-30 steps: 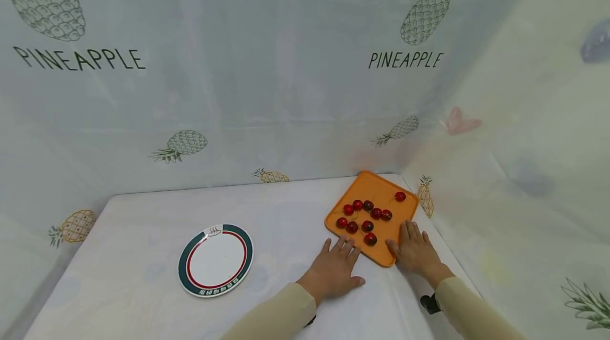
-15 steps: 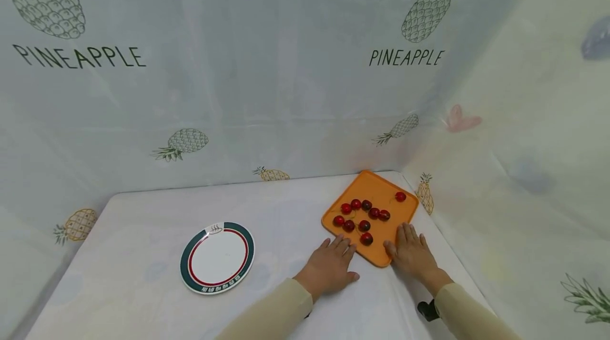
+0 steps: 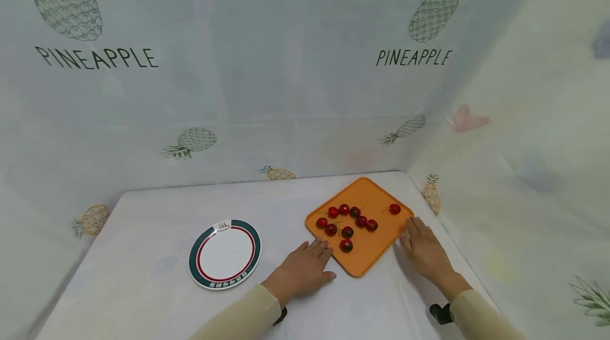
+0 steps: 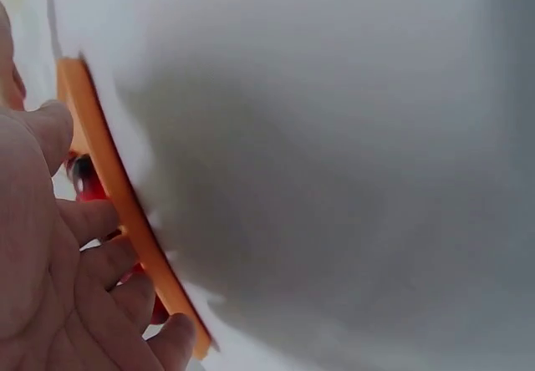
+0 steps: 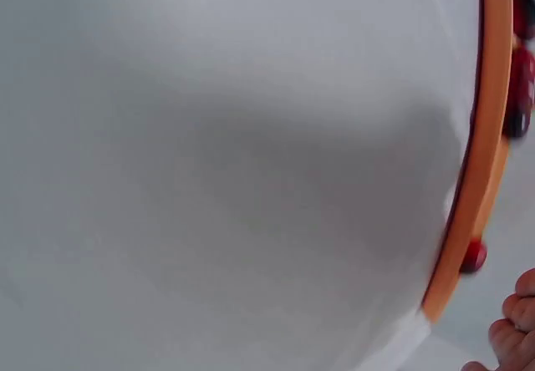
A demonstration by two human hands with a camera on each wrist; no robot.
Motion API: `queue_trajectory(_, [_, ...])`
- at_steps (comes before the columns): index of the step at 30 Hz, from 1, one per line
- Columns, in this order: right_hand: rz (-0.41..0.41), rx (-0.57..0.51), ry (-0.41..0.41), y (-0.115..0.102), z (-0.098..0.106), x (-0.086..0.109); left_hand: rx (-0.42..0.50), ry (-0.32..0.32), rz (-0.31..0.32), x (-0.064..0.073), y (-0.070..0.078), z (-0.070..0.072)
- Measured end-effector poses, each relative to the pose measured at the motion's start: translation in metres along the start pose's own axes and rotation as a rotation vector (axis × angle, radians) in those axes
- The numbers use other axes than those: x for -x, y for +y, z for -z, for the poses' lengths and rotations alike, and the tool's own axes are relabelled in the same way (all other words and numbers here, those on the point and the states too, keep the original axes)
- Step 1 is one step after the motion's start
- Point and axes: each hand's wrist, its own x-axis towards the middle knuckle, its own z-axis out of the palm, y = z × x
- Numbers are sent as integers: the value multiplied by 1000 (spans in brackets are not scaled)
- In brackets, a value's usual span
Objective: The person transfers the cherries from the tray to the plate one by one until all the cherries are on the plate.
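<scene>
I see the plate (image 3: 226, 254) lower left on the table (image 3: 143, 255), the tray (image 3: 367, 247) bearing cherries (image 3: 361, 221) lower right, left hand (image 3: 304, 270) at its lower-left edge, right hand (image 3: 426, 250) at its right.

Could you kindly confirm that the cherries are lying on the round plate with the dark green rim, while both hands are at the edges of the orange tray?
Not quite: the cherries are lying on the orange tray, not on the round plate, as the head view shows. The left hand and right hand are indeed at the tray's edges.
</scene>
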Motion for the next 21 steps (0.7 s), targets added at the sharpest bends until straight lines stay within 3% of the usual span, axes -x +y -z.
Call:
queue_trajectory(8, [48, -50, -75, 14, 0, -18, 81, 13, 59, 29, -28, -6])
queue_trajectory(15, [108, -103, -181, 1, -15, -26, 158, 77, 134, 57, -59, -15])
queue_trajectory(21, [116, -107, -226, -10, -21, -23, 134, 117, 180, 71, -60, -12])
